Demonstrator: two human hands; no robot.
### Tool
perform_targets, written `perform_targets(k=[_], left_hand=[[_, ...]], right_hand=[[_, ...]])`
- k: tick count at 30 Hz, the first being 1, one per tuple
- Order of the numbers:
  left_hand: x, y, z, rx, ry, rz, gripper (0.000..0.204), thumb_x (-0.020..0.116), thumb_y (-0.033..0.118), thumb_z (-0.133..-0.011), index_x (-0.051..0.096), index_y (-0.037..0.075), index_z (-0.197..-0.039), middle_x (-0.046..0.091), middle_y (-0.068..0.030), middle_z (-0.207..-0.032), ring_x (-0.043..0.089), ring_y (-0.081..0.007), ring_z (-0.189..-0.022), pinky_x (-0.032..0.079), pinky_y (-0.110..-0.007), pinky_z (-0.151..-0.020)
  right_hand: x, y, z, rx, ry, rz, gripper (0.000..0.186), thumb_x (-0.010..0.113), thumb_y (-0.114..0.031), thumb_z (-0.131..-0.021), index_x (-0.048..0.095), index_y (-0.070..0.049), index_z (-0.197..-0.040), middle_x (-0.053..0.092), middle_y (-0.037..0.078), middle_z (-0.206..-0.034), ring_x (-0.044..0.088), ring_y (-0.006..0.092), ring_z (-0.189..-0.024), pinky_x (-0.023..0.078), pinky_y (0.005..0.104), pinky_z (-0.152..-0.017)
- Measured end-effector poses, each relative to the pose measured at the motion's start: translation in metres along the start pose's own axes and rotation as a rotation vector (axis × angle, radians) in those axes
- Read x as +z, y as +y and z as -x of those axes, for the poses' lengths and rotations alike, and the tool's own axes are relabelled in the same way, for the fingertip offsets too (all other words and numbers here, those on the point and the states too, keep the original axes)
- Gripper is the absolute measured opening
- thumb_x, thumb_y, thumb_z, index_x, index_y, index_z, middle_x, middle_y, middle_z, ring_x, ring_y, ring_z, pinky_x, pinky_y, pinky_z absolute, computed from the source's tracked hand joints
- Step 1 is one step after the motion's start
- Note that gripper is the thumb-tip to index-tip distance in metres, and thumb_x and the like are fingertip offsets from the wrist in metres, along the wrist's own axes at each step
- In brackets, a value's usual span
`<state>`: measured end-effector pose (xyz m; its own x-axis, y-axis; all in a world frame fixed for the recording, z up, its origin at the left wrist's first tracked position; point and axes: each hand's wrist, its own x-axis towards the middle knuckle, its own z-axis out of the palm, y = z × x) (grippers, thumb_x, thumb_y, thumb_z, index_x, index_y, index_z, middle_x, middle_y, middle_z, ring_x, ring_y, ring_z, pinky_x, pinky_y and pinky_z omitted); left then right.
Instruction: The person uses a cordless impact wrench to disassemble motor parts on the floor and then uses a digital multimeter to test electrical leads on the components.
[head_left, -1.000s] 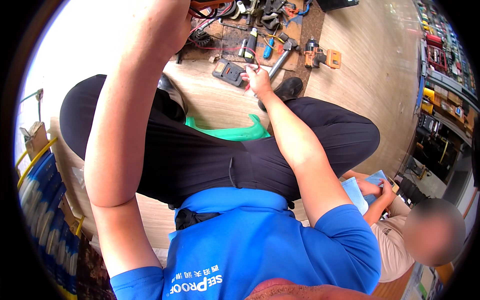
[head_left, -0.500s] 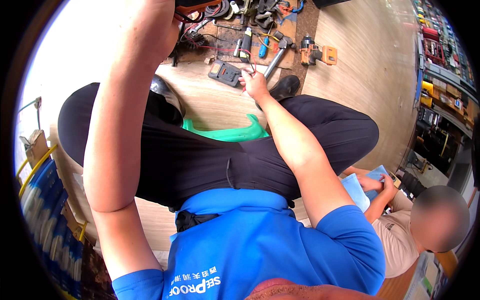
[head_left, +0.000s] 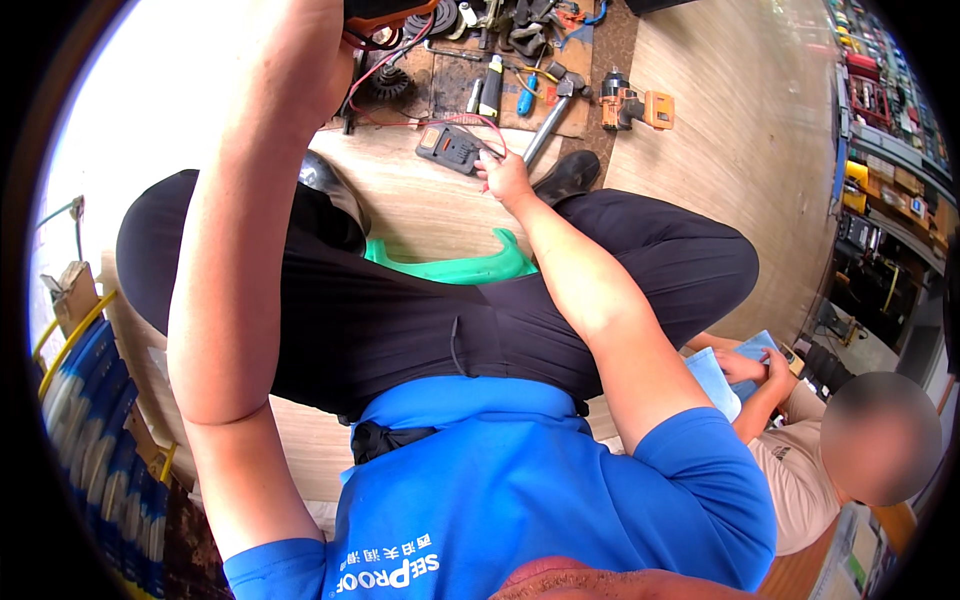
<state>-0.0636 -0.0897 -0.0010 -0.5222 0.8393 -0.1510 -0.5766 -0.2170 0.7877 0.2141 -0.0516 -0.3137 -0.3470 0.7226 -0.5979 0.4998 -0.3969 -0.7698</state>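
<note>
My right hand [head_left: 507, 180] is closed in a pinch on the end of a thin red lead [head_left: 487, 120], against the right end of a dark grey power-tool battery pack [head_left: 450, 147] lying on the floor. The lead runs left and up toward an orange-and-black device [head_left: 392, 12], cut off by the upper edge. My left hand [head_left: 325, 70] is raised beside that device and appears to hold it, though its fingers are out of view. A dark lead hangs close under the device.
An orange-and-black cordless driver [head_left: 630, 105] stands right of a hammer [head_left: 555, 115] and a blue-handled screwdriver [head_left: 527, 95]. Oily cardboard [head_left: 445, 85] carries loose parts. A green curved plastic piece [head_left: 460, 268] lies between my legs. Another person [head_left: 790, 460] sits at the right, holding blue sheets.
The red lead's slack has shifted and now arcs over the battery pack. My right hand has moved slightly down and left, and the device has shifted a little left.
</note>
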Motion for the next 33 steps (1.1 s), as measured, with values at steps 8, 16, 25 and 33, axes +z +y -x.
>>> perform_targets(k=[8, 16, 25, 33], left_hand=[[-0.001, -0.003, -0.004, 0.005, -0.014, -0.016, 0.018, 0.056, 0.008, -0.09, 0.058, 0.003, -0.107, 0.068, -0.0101, -0.095, 0.068, -0.0191, -0.081, 0.058, -0.033, -0.071], [-0.001, -0.003, -0.002, 0.044, -0.008, -0.032, 0.018, 0.056, 0.007, -0.089, 0.058, 0.003, -0.106, 0.067, -0.0105, -0.094, 0.068, -0.0189, -0.08, 0.06, -0.032, -0.068], [0.0, 0.003, 0.001, 0.024, -0.022, -0.053, 0.02, 0.056, 0.008, -0.089, 0.058, 0.002, -0.108, 0.068, -0.0117, -0.094, 0.069, -0.0191, -0.079, 0.06, -0.032, -0.067], [0.0, -0.004, -0.003, 0.015, -0.025, -0.029, 0.02, 0.057, 0.008, -0.089, 0.058, 0.001, -0.107, 0.067, -0.0119, -0.093, 0.069, -0.0198, -0.078, 0.06, -0.031, -0.067]], right_hand=[[-0.001, -0.007, 0.006, 0.012, -0.014, -0.217, 0.035, 0.056, -0.018, -0.097, 0.054, 0.004, -0.124, 0.063, 0.016, -0.11, 0.068, 0.0229, -0.091, 0.058, 0.0327, -0.07], [-0.002, 0.001, 0.002, 0.012, 0.073, 0.323, 0.035, 0.055, -0.031, -0.098, 0.062, 0.002, -0.091, 0.066, 0.014, -0.075, 0.068, 0.0241, -0.075, 0.052, 0.0351, -0.064], [-0.001, -0.018, 0.015, -0.274, 0.201, 0.678, 0.056, 0.045, -0.045, -0.099, 0.062, 0.003, -0.077, 0.063, 0.025, -0.07, 0.063, 0.0427, -0.066, 0.05, 0.0481, -0.063], [0.0, -0.02, 0.013, 0.107, 0.097, -0.08, 0.021, 0.063, -0.015, -0.092, 0.057, 0.005, -0.089, 0.066, 0.016, -0.074, 0.067, 0.0206, -0.065, 0.056, 0.0292, -0.058]])
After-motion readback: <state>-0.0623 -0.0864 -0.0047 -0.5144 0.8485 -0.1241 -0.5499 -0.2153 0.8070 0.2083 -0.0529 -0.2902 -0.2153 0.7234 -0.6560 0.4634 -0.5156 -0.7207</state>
